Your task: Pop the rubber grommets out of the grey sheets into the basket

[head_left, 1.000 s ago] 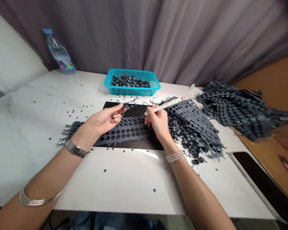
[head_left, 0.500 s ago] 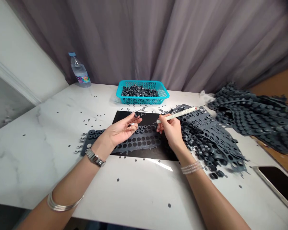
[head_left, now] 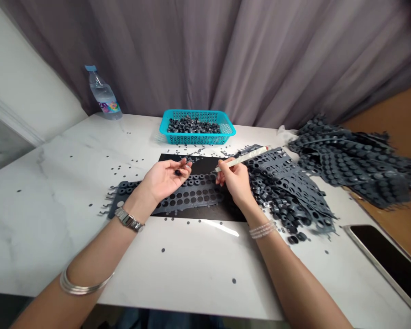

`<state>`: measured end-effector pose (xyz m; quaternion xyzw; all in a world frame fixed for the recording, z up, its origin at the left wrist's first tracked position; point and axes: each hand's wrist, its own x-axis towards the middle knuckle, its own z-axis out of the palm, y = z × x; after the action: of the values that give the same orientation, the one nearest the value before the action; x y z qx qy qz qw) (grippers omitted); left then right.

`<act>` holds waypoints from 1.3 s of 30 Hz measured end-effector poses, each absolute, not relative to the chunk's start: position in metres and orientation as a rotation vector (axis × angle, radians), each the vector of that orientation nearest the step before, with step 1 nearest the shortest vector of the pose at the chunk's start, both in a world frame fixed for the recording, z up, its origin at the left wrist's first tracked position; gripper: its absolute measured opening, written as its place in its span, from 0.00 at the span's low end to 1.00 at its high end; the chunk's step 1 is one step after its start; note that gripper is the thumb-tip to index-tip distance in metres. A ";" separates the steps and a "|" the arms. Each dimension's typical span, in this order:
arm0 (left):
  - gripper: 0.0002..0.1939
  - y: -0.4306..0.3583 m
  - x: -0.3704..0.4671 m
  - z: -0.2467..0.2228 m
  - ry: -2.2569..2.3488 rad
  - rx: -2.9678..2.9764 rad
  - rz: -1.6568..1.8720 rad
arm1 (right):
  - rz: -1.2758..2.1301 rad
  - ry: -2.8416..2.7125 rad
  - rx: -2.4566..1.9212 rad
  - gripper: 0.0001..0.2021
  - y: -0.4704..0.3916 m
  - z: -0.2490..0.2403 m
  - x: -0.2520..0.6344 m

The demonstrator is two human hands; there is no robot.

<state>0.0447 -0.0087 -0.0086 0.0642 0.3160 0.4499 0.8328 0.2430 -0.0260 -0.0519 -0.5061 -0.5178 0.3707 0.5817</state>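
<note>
My left hand (head_left: pixel 166 179) is palm up with curled fingers over a dark rubber sheet (head_left: pixel 192 197) with rows of round holes. A small black ring (head_left: pixel 177 172) rests in its fingers. My right hand (head_left: pixel 235 179) grips a pale pen-like tool (head_left: pixel 245 157), its tip pointing left at the sheet's upper right part. Black rings sit along the sheet's upper rows. Under the sheet lies a black mat (head_left: pixel 205 165). Right of my right hand is a heap of black rings (head_left: pixel 282 208) beside perforated sheets (head_left: pixel 287 173).
A turquoise basket (head_left: pixel 197 138) of black pieces stands at the back, a water bottle (head_left: pixel 104 98) at the back left. More dark sheets (head_left: pixel 356 160) are piled at right, near a phone (head_left: pixel 387 260). Small black discs are scattered on the white table (head_left: pixel 123 269).
The view has shifted slightly, moving the table things left and up. My left fingers have curled, and the ring sits lower in them. The tool's tip is nearer the sheet's ringed rows.
</note>
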 end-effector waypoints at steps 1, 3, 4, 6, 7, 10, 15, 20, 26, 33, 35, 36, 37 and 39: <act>0.15 -0.009 0.046 -0.009 0.685 0.155 0.950 | 0.860 -1.214 -1.186 0.13 -0.026 -0.052 0.243; 0.18 -0.010 0.049 -0.009 0.707 0.206 0.953 | 0.846 -1.227 -1.196 0.13 -0.026 -0.053 0.243; 0.20 -0.012 0.051 -0.008 0.714 0.235 0.960 | 0.838 -1.236 -1.202 0.13 -0.026 -0.053 0.243; 0.22 -0.015 0.053 -0.007 0.724 0.294 0.968 | 0.825 -1.250 -1.215 0.14 -0.026 -0.052 0.242; 0.23 -0.016 0.054 -0.006 0.726 0.320 0.966 | 0.820 -1.255 -1.220 0.14 -0.026 -0.052 0.242; 0.23 -0.019 0.057 -0.007 0.725 0.377 0.950 | 0.810 -1.265 -1.227 0.13 -0.026 -0.050 0.242; 0.22 -0.021 0.059 -0.009 0.729 0.412 0.934 | 0.800 -1.284 -1.236 0.13 -0.027 -0.050 0.242; 0.16 -0.022 0.060 -0.011 0.727 0.469 0.905 | 0.796 -1.299 -1.246 0.14 -0.027 -0.051 0.243; 0.10 -0.019 0.059 -0.015 0.767 0.543 0.870 | 0.849 -1.216 -1.174 0.14 -0.031 -0.043 0.243; 0.13 -0.017 0.055 -0.019 0.709 0.576 0.865 | 0.877 -1.082 -1.143 0.16 -0.031 -0.037 0.246; 0.14 -0.018 0.055 -0.018 0.712 0.605 0.872 | 0.884 -1.078 -1.153 0.16 -0.031 -0.037 0.247; 0.14 -0.018 0.055 -0.018 0.715 0.623 0.877 | 0.887 -1.079 -1.159 0.16 -0.031 -0.037 0.247; 0.15 -0.019 0.055 -0.017 0.718 0.640 0.882 | 0.889 -1.079 -1.163 0.16 -0.031 -0.037 0.247; 0.15 -0.020 0.056 -0.016 0.717 0.664 0.887 | 0.892 -1.078 -1.162 0.15 -0.031 -0.038 0.247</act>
<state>0.0561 -0.0203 -0.0163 0.3082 0.3332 0.4120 0.7901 0.2466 -0.0310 -0.0375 -0.5041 -0.4678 0.3869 0.6143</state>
